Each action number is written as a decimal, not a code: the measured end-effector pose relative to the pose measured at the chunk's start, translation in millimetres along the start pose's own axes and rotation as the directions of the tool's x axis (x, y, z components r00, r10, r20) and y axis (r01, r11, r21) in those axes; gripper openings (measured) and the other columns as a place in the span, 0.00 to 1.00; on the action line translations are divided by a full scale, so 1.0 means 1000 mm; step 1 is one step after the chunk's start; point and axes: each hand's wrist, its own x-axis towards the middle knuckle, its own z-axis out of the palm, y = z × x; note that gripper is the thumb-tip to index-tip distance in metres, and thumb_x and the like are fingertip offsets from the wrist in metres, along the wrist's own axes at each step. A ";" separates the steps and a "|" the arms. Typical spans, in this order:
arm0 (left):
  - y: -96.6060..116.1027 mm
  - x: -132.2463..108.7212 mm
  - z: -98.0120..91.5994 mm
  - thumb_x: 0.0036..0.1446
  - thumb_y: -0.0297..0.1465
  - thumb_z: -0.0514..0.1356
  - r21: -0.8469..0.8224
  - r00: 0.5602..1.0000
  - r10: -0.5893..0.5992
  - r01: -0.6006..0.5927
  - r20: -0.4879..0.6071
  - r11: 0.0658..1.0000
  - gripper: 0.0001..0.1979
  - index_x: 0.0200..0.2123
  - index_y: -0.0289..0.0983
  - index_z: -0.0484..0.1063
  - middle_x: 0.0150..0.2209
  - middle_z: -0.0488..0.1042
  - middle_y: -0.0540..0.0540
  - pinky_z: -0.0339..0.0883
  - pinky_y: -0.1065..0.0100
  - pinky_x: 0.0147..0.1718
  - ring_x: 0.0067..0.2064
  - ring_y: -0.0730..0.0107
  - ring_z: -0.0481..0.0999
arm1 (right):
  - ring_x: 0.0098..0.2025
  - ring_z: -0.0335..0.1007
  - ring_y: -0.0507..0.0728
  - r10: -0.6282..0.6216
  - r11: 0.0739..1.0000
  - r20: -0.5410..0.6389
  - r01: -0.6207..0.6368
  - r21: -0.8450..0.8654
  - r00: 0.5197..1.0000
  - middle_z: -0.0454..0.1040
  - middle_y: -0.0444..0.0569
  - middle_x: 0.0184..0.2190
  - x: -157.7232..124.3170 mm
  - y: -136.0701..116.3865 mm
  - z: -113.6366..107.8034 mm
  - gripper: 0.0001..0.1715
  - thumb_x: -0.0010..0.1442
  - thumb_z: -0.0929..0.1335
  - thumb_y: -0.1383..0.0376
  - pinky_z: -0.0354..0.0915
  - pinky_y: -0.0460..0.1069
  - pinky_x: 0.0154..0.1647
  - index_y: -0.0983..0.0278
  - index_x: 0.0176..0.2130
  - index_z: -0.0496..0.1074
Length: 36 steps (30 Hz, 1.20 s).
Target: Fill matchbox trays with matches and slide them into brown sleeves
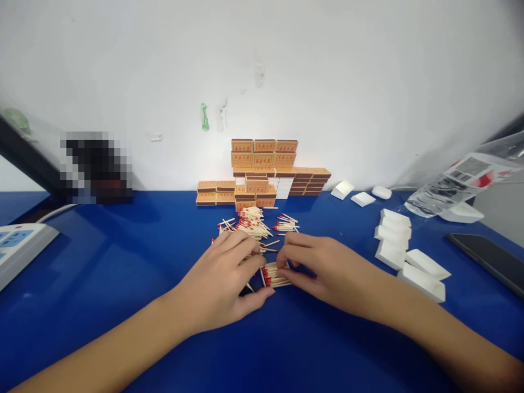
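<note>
Matchsticks (277, 276) of wood line a rectangular tray (262, 277).

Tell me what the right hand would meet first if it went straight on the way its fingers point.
Likely the left hand, whose fingers lie just across the matchbox tray. Height is unclear, so the right hand could brush the red-tipped matches in that tray first.

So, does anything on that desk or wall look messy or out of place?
Yes: loose matches lie strewn in front of the stacked matchboxes, not neatly boxed, and ragged green and whitish scraps mar the pale wall.
</note>
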 end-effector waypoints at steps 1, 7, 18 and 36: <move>0.000 0.000 0.000 0.65 0.37 0.65 0.000 1.000 0.003 -0.003 -0.002 1.000 0.12 0.43 0.34 0.76 0.43 0.74 0.41 0.68 0.52 0.49 0.48 0.54 0.71 | 0.34 0.70 0.53 0.019 1.000 -0.037 -0.019 -0.003 0.999 0.74 0.46 0.37 0.001 0.003 -0.001 0.05 0.67 0.69 0.71 0.63 0.47 0.34 0.63 0.39 0.75; 0.000 0.000 0.000 0.64 0.38 0.66 -0.024 1.000 0.001 -0.002 -0.011 1.000 0.12 0.43 0.34 0.77 0.41 0.74 0.42 0.68 0.53 0.48 0.46 0.56 0.71 | 0.34 0.69 0.55 0.189 0.972 -0.172 -0.209 -0.104 0.967 0.71 0.47 0.36 0.006 0.037 -0.004 0.06 0.69 0.69 0.67 0.63 0.50 0.35 0.62 0.45 0.76; -0.001 0.000 0.001 0.64 0.38 0.65 -0.037 1.000 -0.006 0.006 -0.001 0.999 0.12 0.44 0.34 0.77 0.42 0.75 0.42 0.68 0.53 0.49 0.47 0.56 0.71 | 0.37 0.69 0.56 0.206 0.976 -0.069 -0.210 -0.055 0.976 0.70 0.50 0.39 0.021 0.056 -0.004 0.11 0.72 0.66 0.59 0.65 0.52 0.39 0.63 0.39 0.73; -0.001 0.001 0.000 0.63 0.38 0.66 -0.009 1.000 -0.031 0.031 -0.006 0.999 0.12 0.44 0.35 0.77 0.42 0.75 0.43 0.68 0.52 0.48 0.46 0.56 0.71 | 0.35 0.68 0.55 0.154 0.987 -0.045 -0.152 0.043 0.987 0.70 0.47 0.36 0.006 0.030 -0.016 0.14 0.75 0.64 0.59 0.64 0.50 0.37 0.62 0.37 0.71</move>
